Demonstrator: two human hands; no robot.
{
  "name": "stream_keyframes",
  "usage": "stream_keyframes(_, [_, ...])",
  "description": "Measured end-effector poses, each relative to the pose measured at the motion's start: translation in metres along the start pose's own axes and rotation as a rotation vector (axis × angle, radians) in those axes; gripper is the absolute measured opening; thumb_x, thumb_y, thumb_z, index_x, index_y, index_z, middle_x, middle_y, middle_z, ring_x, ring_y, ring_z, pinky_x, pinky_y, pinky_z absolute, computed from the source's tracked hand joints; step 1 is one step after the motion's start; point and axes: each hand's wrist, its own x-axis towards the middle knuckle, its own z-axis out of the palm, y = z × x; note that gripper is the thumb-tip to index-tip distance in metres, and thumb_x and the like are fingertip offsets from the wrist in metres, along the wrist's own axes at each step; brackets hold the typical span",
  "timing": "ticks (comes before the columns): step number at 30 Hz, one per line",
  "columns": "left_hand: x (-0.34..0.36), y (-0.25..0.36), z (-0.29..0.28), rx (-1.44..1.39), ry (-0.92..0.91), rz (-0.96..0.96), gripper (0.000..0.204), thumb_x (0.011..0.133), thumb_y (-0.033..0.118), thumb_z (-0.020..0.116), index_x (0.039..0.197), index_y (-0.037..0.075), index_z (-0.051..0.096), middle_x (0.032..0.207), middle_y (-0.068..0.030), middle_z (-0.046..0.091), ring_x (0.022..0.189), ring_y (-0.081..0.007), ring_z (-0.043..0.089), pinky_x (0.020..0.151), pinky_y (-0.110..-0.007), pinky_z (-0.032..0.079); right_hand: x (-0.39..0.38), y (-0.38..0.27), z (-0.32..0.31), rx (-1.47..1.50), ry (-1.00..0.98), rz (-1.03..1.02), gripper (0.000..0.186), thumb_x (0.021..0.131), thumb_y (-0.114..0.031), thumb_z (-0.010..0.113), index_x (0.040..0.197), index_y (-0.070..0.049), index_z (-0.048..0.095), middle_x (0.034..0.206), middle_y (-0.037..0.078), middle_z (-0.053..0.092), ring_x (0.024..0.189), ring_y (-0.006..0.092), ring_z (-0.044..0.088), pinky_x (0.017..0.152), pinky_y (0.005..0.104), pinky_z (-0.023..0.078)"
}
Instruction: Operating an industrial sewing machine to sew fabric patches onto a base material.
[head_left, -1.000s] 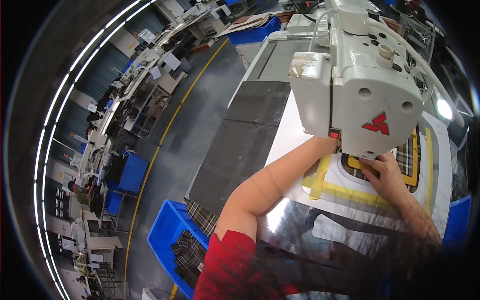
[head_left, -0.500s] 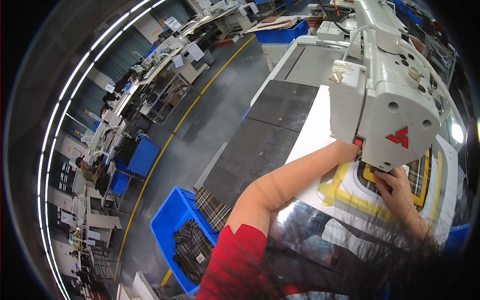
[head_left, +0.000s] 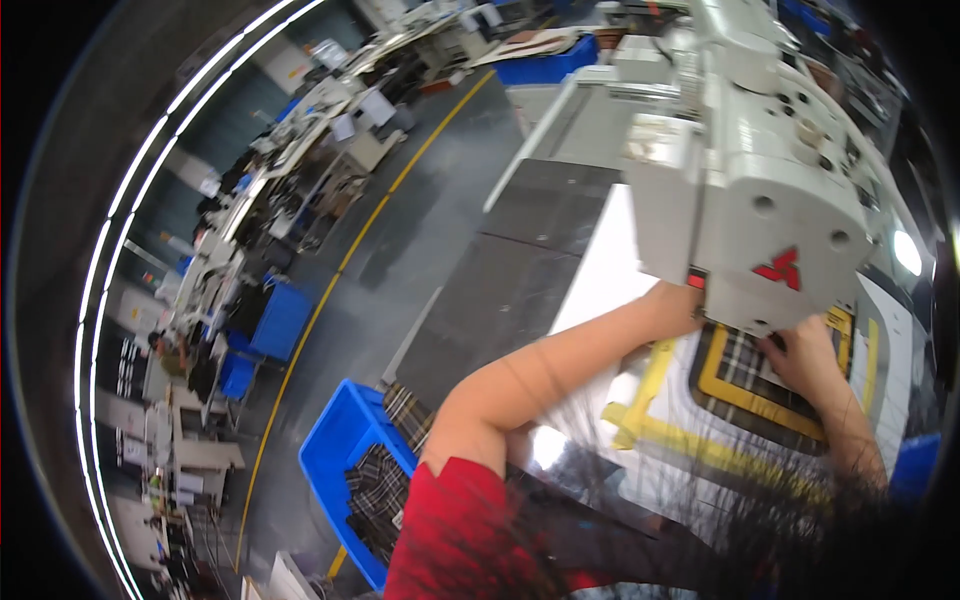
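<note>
so in the head view, the plaid cloth [head_left: 740, 362] sits around 4 o'clock, inside a yellow frame [head_left: 758, 403], with the white sewing machine head [head_left: 775, 215] above it toward 12. left hand [head_left: 672, 308] is at the cloth's 10 o'clock, fingers tucked behind the machine, so can't tell what they're doing. right hand [head_left: 812, 358] is at its 3 o'clock, fingers bent over the cloth, can't tell if they're pinching. blue bin [head_left: 340, 430] of plaid pieces [head_left: 380, 490] at 7.
</note>
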Motion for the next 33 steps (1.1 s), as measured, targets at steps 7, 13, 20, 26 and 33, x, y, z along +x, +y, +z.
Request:
stream_keyframes(7, [-0.001, 0.002, -0.005, 0.155, 0.097, 0.059, 0.025, 0.081, 0.014, 0.062, 0.104, 0.004, 0.063, 0.097, -0.0213, 0.064, 0.089, -0.0405, 0.062, 0.078, -0.045, 0.051, 0.0, 0.006, 0.007, -0.105, 0.007, -0.163, 0.033, 0.084, -0.027, 0.064, 0.109, -0.006, 0.067, 0.116, 0.006, 0.062, 0.104, 0.0251, 0.055, 0.097, 0.0401, 0.039])
stream_keyframes(13, [0.006, 0.023, -0.013, 0.283, 0.038, -0.032, 0.033, 0.084, 0.016, 0.061, 0.11, -0.006, 0.058, 0.11, -0.024, 0.058, 0.107, -0.0436, 0.05, 0.093, -0.047, 0.042, -0.002, 0.013, 0.016, -0.069, 0.059, -0.184, 0.032, 0.083, -0.026, 0.066, 0.109, -0.007, 0.067, 0.115, 0.005, 0.062, 0.107, 0.0232, 0.055, 0.097, 0.0383, 0.039])
stream_keyframes(20, [0.005, 0.025, -0.008, 0.283, 0.07, -0.086, 0.029, 0.083, 0.015, 0.06, 0.103, -0.005, 0.057, 0.096, -0.0247, 0.056, 0.093, -0.042, 0.052, 0.083, -0.047, 0.044, -0.006, 0.018, 0.02, -0.031, 0.095, -0.185, 0.032, 0.079, -0.024, 0.069, 0.106, -0.007, 0.066, 0.115, 0.004, 0.061, 0.106, 0.0219, 0.055, 0.097, 0.0373, 0.041])
stream_keyframes(26, [-0.022, 0.039, -0.017, 0.265, 0.085, 0.05, 0.028, 0.085, 0.018, 0.061, 0.108, 0.002, 0.06, 0.111, -0.0197, 0.057, 0.107, -0.038, 0.053, 0.091, -0.046, 0.044, -0.053, 0.031, -0.006, -0.187, 0.157, -0.016, 0.034, 0.082, -0.027, 0.067, 0.108, -0.006, 0.065, 0.112, 0.005, 0.062, 0.108, 0.0219, 0.054, 0.098, 0.0387, 0.038])
stream_keyframes(33, [-0.007, 0.082, 0.009, 0.302, -0.123, 0.26, 0.04, 0.085, 0.024, 0.065, 0.12, 0.007, 0.057, 0.133, -0.0127, 0.051, 0.126, -0.0334, 0.045, 0.108, -0.046, 0.034, -0.088, 0.038, -0.024, -0.323, 0.142, 0.177, 0.035, 0.081, -0.021, 0.066, 0.112, -0.005, 0.063, 0.12, 0.006, 0.061, 0.114, 0.0231, 0.052, 0.103, 0.0433, 0.035])
